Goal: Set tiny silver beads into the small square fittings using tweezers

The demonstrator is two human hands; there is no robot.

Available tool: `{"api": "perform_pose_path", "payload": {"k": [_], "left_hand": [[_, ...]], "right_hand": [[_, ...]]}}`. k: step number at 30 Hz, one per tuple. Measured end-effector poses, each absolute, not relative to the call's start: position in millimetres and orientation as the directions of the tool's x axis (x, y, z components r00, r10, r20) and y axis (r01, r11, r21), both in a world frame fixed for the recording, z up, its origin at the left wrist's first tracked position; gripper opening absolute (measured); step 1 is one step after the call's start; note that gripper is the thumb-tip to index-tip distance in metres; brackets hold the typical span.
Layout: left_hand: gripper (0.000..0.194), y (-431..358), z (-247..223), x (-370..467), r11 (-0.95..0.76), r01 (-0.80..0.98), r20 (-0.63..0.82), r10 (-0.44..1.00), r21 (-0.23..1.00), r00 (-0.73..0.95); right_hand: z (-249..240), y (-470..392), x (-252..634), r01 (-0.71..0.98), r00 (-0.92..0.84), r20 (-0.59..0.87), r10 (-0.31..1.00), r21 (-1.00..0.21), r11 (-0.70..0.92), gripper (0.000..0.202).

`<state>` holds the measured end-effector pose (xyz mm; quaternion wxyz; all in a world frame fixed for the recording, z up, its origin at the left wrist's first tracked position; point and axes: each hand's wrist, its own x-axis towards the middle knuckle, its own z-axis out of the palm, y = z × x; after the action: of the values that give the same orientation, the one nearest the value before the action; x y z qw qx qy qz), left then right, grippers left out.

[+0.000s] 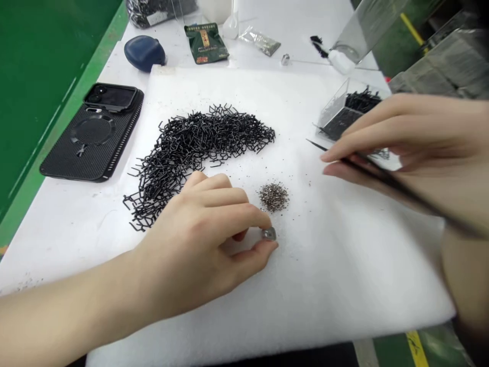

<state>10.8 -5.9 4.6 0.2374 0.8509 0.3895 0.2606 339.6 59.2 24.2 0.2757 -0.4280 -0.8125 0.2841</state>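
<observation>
My left hand (214,229) pinches a small shiny metal piece (269,233) between thumb and forefinger, low over the white foam mat (344,285). Just beyond that piece lies a little heap of tiny brownish metal bits (274,197). My right hand (405,137) is closed on dark, thin-tipped tweezers (382,176), their point hanging above the mat toward the left. A curved pile of thin, bent black pieces (206,135) spreads beyond my left hand. Partly behind my right hand stands a clear plastic box (336,114) holding similar black pieces.
A black phone (91,132) lies at the left, with a dark blue rounded object (144,53) behind it. Along the back are a green packet (206,43), a clear small bag (262,41), another small metal piece (284,59) and a clear container with a white cap (341,61).
</observation>
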Motion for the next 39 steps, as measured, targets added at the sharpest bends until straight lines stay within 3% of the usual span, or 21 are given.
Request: {"api": "perform_pose_path", "payload": {"k": [2,6,11,16,25,31,34,39], "left_hand": [[0.016,-5.3,4.6,11.4,-0.579,0.508,0.298,0.794,0.638,0.530],[0.011,-1.8,5.3,12.6,-0.545,0.414,0.336,0.812,0.729,0.477],[0.016,2.0,0.1,12.0,-0.525,0.357,0.354,0.823,0.773,0.443],[0.016,1.3,-12.5,10.5,-0.544,0.290,0.410,0.814,0.787,0.412],[0.024,3.2,-11.4,16.2,-0.489,0.196,0.388,0.833,0.850,0.395],[0.027,4.8,-8.6,15.7,-0.417,0.184,0.329,0.868,0.890,0.371],[0.028,5.2,-3.2,14.8,-0.332,0.189,0.250,0.900,0.924,0.358],[0.029,7.4,5.8,14.7,-0.121,0.051,0.097,0.934,0.991,0.345]], "right_hand": [[27.0,65.8,340.9,0.557,-0.568,0.260,0.781,-0.577,0.598,0.031],[24.3,75.2,344.8,0.570,-0.704,0.181,0.687,-0.433,0.698,0.035],[39.5,68.4,347.9,0.579,-0.685,0.197,0.701,-0.436,0.688,0.031],[63.4,67.7,318.7,0.566,-0.652,0.189,0.734,-0.522,0.637,0.016],[23.0,123.0,263.7,0.604,-0.680,0.159,0.716,-0.432,0.670,0.020],[28.1,109.1,260.3,0.595,-0.608,0.228,0.761,-0.504,0.626,0.016],[33.3,97.6,265.2,0.593,-0.486,0.281,0.827,-0.589,0.549,0.013],[24.1,73.2,274.3,0.475,-0.309,0.325,0.894,-0.762,0.441,0.012]]}}
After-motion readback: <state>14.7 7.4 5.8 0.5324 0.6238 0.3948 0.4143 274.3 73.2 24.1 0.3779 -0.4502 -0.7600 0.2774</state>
